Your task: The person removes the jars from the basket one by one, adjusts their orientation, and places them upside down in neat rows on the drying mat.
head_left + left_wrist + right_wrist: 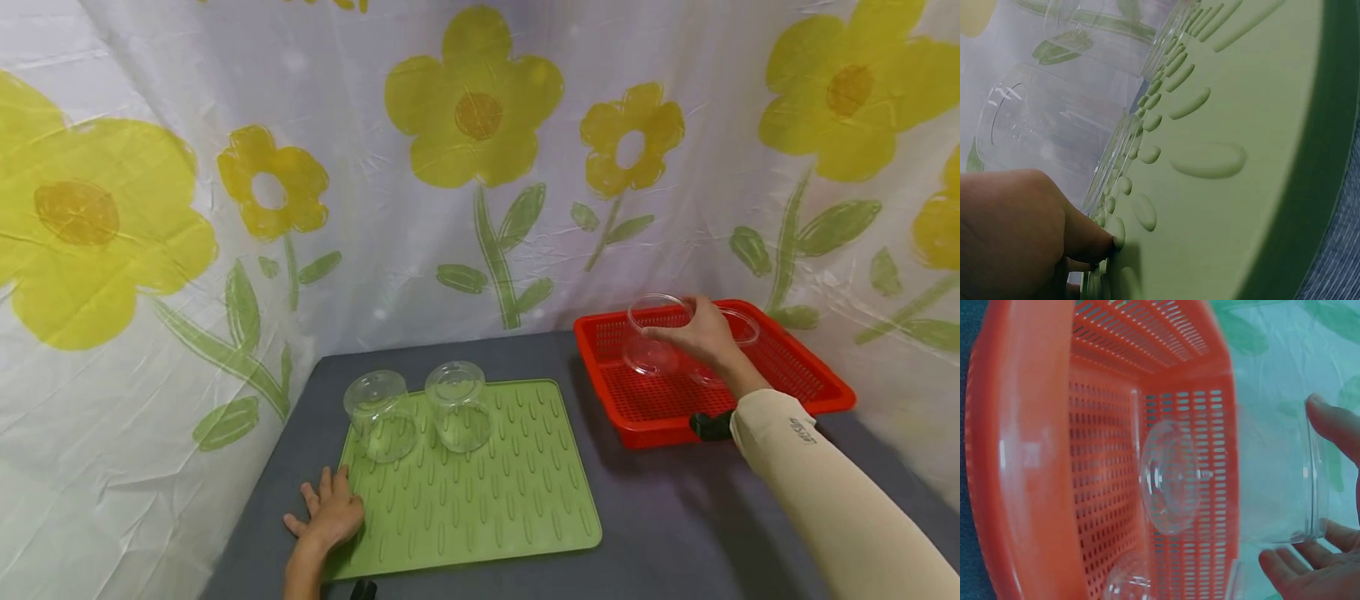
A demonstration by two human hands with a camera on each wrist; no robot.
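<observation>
My right hand [701, 333] grips a clear jar [649, 354] over the red basket [637, 435]. In the right wrist view, the thumb and fingers are on opposite sides of this jar [1272, 478] near its rim. Another clear jar [742, 327] is in the basket, partly hidden by my hand. My left hand [330, 515], fingers spread, rests at the left edge of the green drying mat [495, 508]. Two more clear jars stand side by side on the mat's far left part, a left one [382, 429] and a right one [459, 417].
The mat and the basket lie on a grey tabletop [630, 533]. Behind them hangs a white curtain [360, 275] printed with yellow flowers. A gap of tabletop separates the mat from the basket.
</observation>
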